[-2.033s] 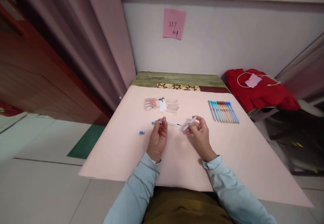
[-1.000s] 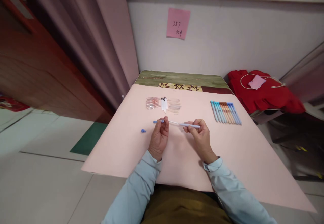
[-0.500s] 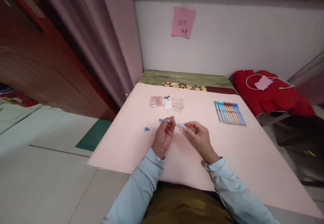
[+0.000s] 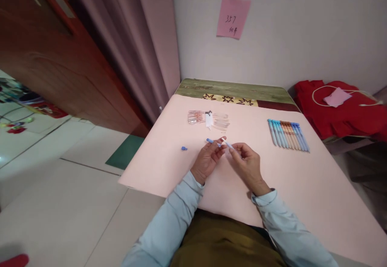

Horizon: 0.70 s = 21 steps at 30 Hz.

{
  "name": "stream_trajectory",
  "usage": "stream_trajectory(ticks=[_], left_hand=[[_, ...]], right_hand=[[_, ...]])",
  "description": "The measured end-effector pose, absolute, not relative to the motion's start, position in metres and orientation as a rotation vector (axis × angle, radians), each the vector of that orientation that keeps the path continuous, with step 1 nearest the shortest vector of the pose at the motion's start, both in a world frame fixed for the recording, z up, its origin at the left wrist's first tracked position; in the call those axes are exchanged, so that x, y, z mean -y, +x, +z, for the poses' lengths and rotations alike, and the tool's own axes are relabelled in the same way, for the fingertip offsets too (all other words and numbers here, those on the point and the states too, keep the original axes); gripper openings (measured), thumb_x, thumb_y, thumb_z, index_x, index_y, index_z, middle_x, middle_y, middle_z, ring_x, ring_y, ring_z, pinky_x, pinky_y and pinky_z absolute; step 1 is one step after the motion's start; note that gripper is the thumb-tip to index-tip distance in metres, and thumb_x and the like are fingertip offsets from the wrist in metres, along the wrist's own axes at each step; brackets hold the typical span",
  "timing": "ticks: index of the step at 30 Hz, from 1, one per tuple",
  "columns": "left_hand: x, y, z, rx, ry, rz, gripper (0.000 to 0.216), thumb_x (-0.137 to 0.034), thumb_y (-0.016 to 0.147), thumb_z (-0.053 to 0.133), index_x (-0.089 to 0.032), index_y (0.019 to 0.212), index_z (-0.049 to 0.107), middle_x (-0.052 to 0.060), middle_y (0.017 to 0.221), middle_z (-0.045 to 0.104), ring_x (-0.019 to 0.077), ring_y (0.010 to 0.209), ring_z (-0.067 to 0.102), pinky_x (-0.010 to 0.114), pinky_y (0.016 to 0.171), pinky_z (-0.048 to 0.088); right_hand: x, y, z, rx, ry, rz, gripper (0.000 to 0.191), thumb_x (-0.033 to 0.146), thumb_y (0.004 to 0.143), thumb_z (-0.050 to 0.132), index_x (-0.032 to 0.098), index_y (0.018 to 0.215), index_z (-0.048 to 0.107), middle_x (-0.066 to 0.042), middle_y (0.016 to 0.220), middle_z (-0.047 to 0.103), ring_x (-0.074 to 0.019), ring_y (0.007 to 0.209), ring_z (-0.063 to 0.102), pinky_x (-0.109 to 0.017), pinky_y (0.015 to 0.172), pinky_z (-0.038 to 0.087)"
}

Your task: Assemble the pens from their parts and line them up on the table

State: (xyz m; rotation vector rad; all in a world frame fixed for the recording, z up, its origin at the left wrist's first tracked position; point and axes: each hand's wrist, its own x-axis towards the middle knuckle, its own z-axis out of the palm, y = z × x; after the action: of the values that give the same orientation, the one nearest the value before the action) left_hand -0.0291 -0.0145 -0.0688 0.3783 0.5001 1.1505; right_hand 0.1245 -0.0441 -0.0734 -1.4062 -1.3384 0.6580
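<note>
Two grips: left hand (image 4: 208,160) on one blue tube (image 4: 210,141), right hand (image 4: 249,165) on one pale barrel (image 4: 229,144); one loose piece (image 4: 184,148).

Tabletop (image 4: 193,85): green wood-patterned at far edge, mostly under a pale pink sheet (image 4: 305,196). On sheet, left to right: small blue part (image 4: 184,148), reddish clear pieces (image 4: 196,117), black-ended white rods (image 4: 209,121), translucent pieces (image 4: 221,121), aligned pens (image 4: 288,135) with light-blue, brown, blue tops.

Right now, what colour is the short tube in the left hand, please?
The short tube is blue, as the head view shows.
</note>
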Motion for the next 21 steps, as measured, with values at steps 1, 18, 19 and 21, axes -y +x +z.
stream_trajectory(ticks=[1,18,19,21], left_hand=[[0.013,-0.03,-0.07,-0.503,0.342,1.199,0.012,-0.023,0.083,0.073,-0.012,0.088,0.072,0.009,0.112,0.071,0.0096,0.083,0.068,0.018,0.076,0.056],[0.012,-0.022,-0.07,-0.606,0.382,1.305,0.021,-0.031,0.077,0.079,-0.014,0.085,0.069,0.005,0.089,0.073,0.0143,0.085,0.068,0.031,0.088,0.052],[0.012,-0.021,-0.07,-0.616,0.395,1.307,0.022,-0.031,0.076,0.079,-0.014,0.085,0.069,0.005,0.089,0.073,0.0145,0.085,0.068,0.031,0.088,0.052],[0.012,-0.02,-0.07,-0.635,0.418,1.317,0.022,-0.031,0.074,0.081,-0.014,0.083,0.07,0.006,0.087,0.073,0.0144,0.084,0.067,0.031,0.087,0.052]], right_hand=[[0.044,0.125,-0.074,1.335,-1.396,0.63,0.021,0.037,0.085,0.067,0.018,0.093,0.069,-0.002,0.077,0.068,-0.0133,0.064,0.056,-0.026,0.06,0.045],[0.047,0.121,-0.064,1.648,-1.296,0.221,0.008,0.026,0.088,0.064,0.021,0.092,0.069,-0.001,0.078,0.067,-0.0129,0.063,0.059,-0.026,0.059,0.047],[0.047,0.121,-0.064,1.653,-1.293,0.21,0.008,0.026,0.088,0.064,0.021,0.092,0.069,-0.002,0.079,0.067,-0.0132,0.064,0.059,-0.026,0.059,0.047],[0.046,0.12,-0.063,1.661,-1.282,0.186,0.008,0.026,0.088,0.064,0.022,0.092,0.069,-0.002,0.08,0.068,-0.014,0.068,0.061,-0.026,0.061,0.048]])
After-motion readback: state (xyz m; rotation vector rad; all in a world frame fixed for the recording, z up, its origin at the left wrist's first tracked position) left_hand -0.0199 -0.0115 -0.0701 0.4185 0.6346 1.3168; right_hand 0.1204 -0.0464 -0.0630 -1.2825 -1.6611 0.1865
